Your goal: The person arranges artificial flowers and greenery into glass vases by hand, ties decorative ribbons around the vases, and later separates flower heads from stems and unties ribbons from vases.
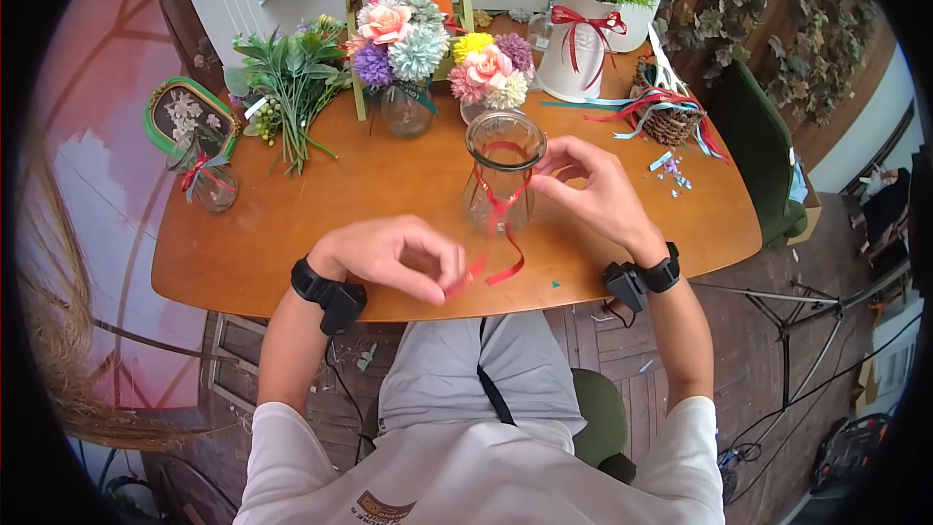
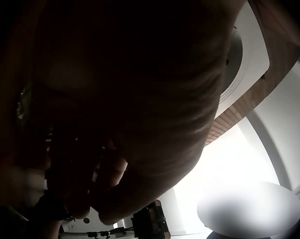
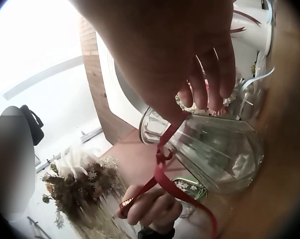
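A clear glass vase [image 1: 498,199] with a dark-rimmed mouth stands near the middle of the table. Red ribbon [image 1: 501,206] circles its neck and crosses at a knot in front. One tail of it hangs loose. My left hand [image 1: 394,251] pinches the other tail, drawn toward the table's front edge; printed letters show on it in the right wrist view. My right hand [image 1: 598,190] is at the vase's right side, thumb and forefinger apart, fingertips right at the neck and ribbon. In the left wrist view that hand [image 2: 140,124] is very dark.
Behind the vase are two jars of artificial flowers [image 1: 408,53], [image 1: 494,73] and a white pitcher [image 1: 573,53] with greenery. Loose stems [image 1: 292,87], a small bowed vase [image 1: 209,180] and a green frame [image 1: 190,112] lie left. A wicker basket [image 1: 671,122] of ribbons is right, near scraps [image 1: 671,170].
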{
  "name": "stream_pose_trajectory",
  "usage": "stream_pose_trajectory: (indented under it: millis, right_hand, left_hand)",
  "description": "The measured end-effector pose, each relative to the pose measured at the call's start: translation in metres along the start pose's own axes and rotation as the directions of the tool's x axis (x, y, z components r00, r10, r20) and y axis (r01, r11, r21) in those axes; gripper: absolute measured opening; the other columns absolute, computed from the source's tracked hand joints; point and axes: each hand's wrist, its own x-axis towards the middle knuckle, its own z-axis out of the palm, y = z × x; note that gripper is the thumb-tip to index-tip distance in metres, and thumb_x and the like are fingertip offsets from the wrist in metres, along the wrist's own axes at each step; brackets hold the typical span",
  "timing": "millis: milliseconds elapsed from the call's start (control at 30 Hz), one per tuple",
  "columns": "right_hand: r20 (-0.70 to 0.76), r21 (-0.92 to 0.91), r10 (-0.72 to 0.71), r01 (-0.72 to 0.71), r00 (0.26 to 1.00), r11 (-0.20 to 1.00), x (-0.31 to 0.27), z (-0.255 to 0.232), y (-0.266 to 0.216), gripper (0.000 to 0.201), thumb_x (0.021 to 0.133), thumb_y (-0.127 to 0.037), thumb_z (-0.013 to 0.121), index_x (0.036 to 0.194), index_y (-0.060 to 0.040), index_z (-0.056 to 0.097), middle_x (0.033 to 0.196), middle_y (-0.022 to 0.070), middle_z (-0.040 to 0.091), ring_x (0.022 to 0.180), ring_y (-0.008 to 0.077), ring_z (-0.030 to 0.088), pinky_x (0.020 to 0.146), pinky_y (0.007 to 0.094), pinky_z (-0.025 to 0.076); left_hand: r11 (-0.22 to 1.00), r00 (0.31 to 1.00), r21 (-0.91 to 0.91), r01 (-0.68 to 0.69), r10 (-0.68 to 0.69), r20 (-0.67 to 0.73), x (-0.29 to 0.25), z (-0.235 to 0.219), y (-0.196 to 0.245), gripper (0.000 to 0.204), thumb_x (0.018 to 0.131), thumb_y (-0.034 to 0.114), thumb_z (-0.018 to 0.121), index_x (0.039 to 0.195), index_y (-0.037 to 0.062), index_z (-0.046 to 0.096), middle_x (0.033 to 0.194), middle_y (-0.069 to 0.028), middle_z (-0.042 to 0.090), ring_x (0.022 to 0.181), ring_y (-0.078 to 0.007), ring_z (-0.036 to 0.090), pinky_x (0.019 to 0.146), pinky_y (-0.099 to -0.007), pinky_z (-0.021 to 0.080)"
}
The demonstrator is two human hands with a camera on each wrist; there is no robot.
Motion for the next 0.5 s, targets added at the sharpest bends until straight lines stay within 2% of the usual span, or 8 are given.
stream_pose_trajectory:
  millis: [67, 133, 200, 233, 267, 300, 333, 500]
  right_hand:
    - [-0.006, -0.009, 0.005, -0.005, 1.0, 1.0, 0.003, 0.005, 0.0, 0.033, 0.085, -0.019, 0.081, 0.109, -0.0001, 0.067, 0.099, 0.0059, 0.072, 0.09, 0.014, 0.069, 0.079, 0.0294, 0.056]
    - [-0.023, 0.001, 0.014, -0.014, 1.0, 1.0, 0.003, 0.008, 0.0, 0.034, 0.084, -0.02, 0.082, 0.107, -0.0004, 0.067, 0.096, 0.0055, 0.072, 0.089, 0.0137, 0.069, 0.077, 0.0286, 0.056]
    - [-0.031, 0.003, 0.025, -0.025, 0.999, 1.0, 0.002, 0.009, 0.0, 0.034, 0.084, -0.02, 0.082, 0.107, -0.0004, 0.067, 0.096, 0.0054, 0.072, 0.088, 0.0136, 0.068, 0.077, 0.0286, 0.056]
    - [-0.047, 0.006, 0.029, -0.029, 0.998, 1.0, 0.003, 0.008, -0.001, 0.034, 0.083, -0.02, 0.083, 0.106, -0.0004, 0.067, 0.096, 0.0053, 0.072, 0.088, 0.0135, 0.068, 0.076, 0.0285, 0.056]
    - [-0.047, 0.003, 0.026, -0.026, 0.999, 1.0, 0.004, 0.008, -0.002, 0.034, 0.083, -0.02, 0.083, 0.106, -0.0004, 0.067, 0.096, 0.0053, 0.072, 0.088, 0.0135, 0.068, 0.076, 0.0285, 0.056]
    - [-0.049, 0.013, 0.013, -0.012, 0.999, 1.0, 0.004, 0.009, -0.001, 0.033, 0.084, -0.019, 0.082, 0.106, -0.0003, 0.067, 0.096, 0.005, 0.071, 0.088, 0.0135, 0.068, 0.076, 0.0285, 0.056]
    - [-0.05, 0.024, 0.004, -0.003, 0.999, 1.0, 0.004, 0.009, 0.0, 0.032, 0.084, -0.018, 0.081, 0.106, -0.0002, 0.067, 0.095, 0.0048, 0.071, 0.087, 0.0135, 0.068, 0.076, 0.0284, 0.056]
    - [-0.021, -0.002, -0.005, 0.005, 1.0, 1.0, 0.0, 0.005, 0.003, 0.023, 0.089, -0.014, 0.077, 0.104, 0.0006, 0.068, 0.095, 0.0059, 0.069, 0.087, 0.0128, 0.066, 0.076, 0.0279, 0.055]
  left_hand:
    - [0.979, 0.965, 0.121, 0.163, -0.184, 0.184, 0.004, 0.004, -0.003, 0.014, 0.09, 0.007, 0.074, 0.085, -0.0009, 0.064, 0.087, -0.0074, 0.065, 0.08, -0.0191, 0.061, 0.073, -0.033, 0.046]
    - [0.972, 0.953, 0.17, 0.164, -0.201, 0.226, 0.006, 0.005, -0.002, 0.014, 0.091, 0.009, 0.074, 0.086, -0.0016, 0.066, 0.09, -0.0061, 0.066, 0.08, -0.0177, 0.061, 0.075, -0.0316, 0.048]
    - [0.961, 0.964, 0.154, 0.228, -0.245, 0.102, 0.006, 0.006, 0.001, 0.014, 0.091, 0.009, 0.073, 0.086, -0.0021, 0.067, 0.089, -0.0059, 0.067, 0.08, -0.0151, 0.061, 0.073, -0.0302, 0.048]
    - [0.972, 0.988, 0.184, 0.148, -0.154, 0.017, 0.007, 0.005, -0.003, 0.015, 0.094, 0.01, 0.07, 0.084, -0.0005, 0.066, 0.085, -0.0027, 0.065, 0.078, -0.0113, 0.059, 0.07, -0.0282, 0.047]
    - [0.972, 0.988, 0.187, 0.145, -0.151, 0.016, 0.008, 0.003, -0.005, 0.015, 0.094, 0.01, 0.07, 0.084, -0.0005, 0.066, 0.085, -0.0027, 0.065, 0.078, -0.0113, 0.059, 0.07, -0.0282, 0.047]
    - [0.953, 0.965, 0.225, 0.205, -0.158, -0.209, 0.009, 0.002, -0.008, 0.018, 0.096, 0.012, 0.068, 0.082, 0.0007, 0.065, 0.083, -0.0007, 0.064, 0.076, -0.0097, 0.058, 0.069, -0.0269, 0.046]
    - [0.932, 0.894, 0.243, 0.271, -0.15, -0.423, 0.011, 0.001, -0.011, 0.02, 0.097, 0.013, 0.066, 0.081, 0.0018, 0.064, 0.081, 0.0012, 0.062, 0.075, -0.008, 0.056, 0.068, -0.0256, 0.045]
    - [0.949, 0.84, 0.181, 0.259, -0.129, -0.526, 0.013, -0.001, -0.017, 0.017, 0.099, 0.016, 0.065, 0.087, 0.0038, 0.065, 0.08, 0.0027, 0.062, 0.071, -0.0047, 0.056, 0.064, -0.022, 0.045]
